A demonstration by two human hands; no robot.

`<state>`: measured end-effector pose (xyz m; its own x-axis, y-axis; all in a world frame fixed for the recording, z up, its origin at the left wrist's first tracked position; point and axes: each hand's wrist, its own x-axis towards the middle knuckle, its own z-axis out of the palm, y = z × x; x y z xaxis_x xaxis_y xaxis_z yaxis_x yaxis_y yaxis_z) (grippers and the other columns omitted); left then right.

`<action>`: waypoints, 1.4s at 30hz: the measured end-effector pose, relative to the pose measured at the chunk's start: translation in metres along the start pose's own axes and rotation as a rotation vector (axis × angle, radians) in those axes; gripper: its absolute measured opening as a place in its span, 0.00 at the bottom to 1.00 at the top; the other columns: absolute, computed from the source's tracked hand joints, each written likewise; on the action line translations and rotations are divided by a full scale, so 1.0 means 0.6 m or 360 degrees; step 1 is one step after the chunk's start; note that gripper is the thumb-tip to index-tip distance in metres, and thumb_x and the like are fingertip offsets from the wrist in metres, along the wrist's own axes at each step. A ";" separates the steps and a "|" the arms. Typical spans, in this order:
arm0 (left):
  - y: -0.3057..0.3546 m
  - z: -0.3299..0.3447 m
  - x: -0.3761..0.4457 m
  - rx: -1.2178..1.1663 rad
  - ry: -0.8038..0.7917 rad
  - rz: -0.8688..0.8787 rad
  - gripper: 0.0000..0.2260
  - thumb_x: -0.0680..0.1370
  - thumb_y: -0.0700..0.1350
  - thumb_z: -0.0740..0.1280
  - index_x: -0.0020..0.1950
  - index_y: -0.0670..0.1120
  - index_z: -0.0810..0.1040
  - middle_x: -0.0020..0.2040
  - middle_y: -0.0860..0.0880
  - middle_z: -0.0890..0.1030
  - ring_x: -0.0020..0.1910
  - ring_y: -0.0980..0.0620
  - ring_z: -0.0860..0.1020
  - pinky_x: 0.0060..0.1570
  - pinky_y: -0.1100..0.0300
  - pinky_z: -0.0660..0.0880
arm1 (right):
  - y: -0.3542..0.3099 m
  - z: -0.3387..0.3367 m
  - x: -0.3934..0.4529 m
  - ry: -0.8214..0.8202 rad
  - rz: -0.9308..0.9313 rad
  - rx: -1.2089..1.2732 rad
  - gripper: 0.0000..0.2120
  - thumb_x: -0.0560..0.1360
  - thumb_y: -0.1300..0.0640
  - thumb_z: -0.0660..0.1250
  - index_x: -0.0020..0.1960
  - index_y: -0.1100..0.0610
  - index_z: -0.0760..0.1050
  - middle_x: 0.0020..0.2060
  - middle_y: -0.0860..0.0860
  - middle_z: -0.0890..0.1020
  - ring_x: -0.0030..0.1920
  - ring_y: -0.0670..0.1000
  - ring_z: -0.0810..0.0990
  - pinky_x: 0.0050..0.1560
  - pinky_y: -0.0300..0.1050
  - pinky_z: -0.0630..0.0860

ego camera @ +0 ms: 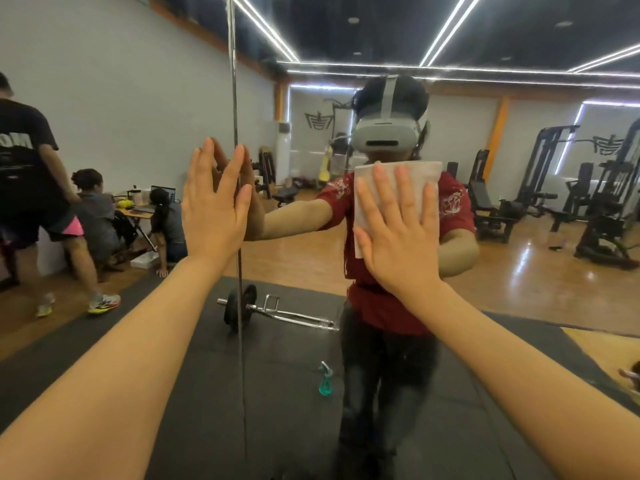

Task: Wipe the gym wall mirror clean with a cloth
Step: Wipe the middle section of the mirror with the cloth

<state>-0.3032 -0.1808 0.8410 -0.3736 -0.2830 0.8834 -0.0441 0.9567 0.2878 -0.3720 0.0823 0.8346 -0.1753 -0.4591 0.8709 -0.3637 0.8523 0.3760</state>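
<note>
Fingers [401,188] of the right hand [398,230] spread flat, pressing a folded white cloth [420,174] against the wall mirror [519,271]; the left hand [213,209] braces open-palmed beside the seam. Wiping looks underway, with most of the glass likely left.

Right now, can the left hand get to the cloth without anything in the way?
Probably yes. The left hand lies flat and open on the mirror, level with the cloth that the right hand presses to the glass. Only bare mirror lies between them.
</note>
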 end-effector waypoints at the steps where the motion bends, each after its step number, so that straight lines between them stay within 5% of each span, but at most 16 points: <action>1: 0.000 -0.004 0.001 0.0025 -0.0016 0.0004 0.25 0.84 0.50 0.58 0.80 0.57 0.55 0.81 0.45 0.50 0.80 0.43 0.48 0.73 0.40 0.56 | -0.001 -0.001 0.001 -0.0010 -0.0006 -0.0004 0.30 0.82 0.45 0.50 0.81 0.54 0.49 0.80 0.56 0.50 0.79 0.60 0.45 0.76 0.64 0.39; 15: 0.010 -0.034 0.007 0.0194 -0.0196 -0.0055 0.28 0.83 0.53 0.60 0.80 0.57 0.53 0.81 0.47 0.48 0.80 0.44 0.51 0.72 0.43 0.63 | -0.001 0.001 0.000 0.0061 -0.0018 0.0044 0.30 0.83 0.45 0.48 0.81 0.53 0.45 0.80 0.55 0.48 0.79 0.59 0.44 0.75 0.62 0.34; 28: -0.010 -0.003 -0.007 0.0047 -0.0026 0.0060 0.26 0.82 0.51 0.62 0.79 0.55 0.58 0.80 0.44 0.54 0.79 0.42 0.53 0.72 0.41 0.60 | -0.017 0.007 -0.005 0.0005 0.0132 0.0081 0.29 0.83 0.45 0.49 0.81 0.53 0.47 0.80 0.55 0.50 0.79 0.59 0.45 0.76 0.65 0.42; 34: -0.018 0.025 -0.011 -0.0081 0.0068 0.0118 0.24 0.81 0.52 0.57 0.78 0.55 0.61 0.80 0.43 0.55 0.79 0.40 0.51 0.73 0.38 0.55 | -0.086 0.018 -0.012 0.0052 0.0564 0.0133 0.29 0.83 0.46 0.50 0.81 0.54 0.50 0.79 0.57 0.51 0.79 0.61 0.47 0.76 0.66 0.42; 42: -0.037 0.024 -0.013 -0.0068 0.0099 0.0264 0.24 0.83 0.49 0.57 0.79 0.55 0.57 0.80 0.42 0.53 0.79 0.40 0.50 0.74 0.42 0.49 | -0.253 0.056 0.021 0.0026 0.0271 0.0187 0.30 0.82 0.45 0.55 0.80 0.54 0.53 0.79 0.55 0.52 0.79 0.59 0.48 0.76 0.67 0.48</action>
<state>-0.3128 -0.1992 0.8225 -0.3147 -0.1266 0.9407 0.0532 0.9872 0.1506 -0.3497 -0.0612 0.7775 -0.2289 -0.3062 0.9240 -0.4346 0.8815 0.1845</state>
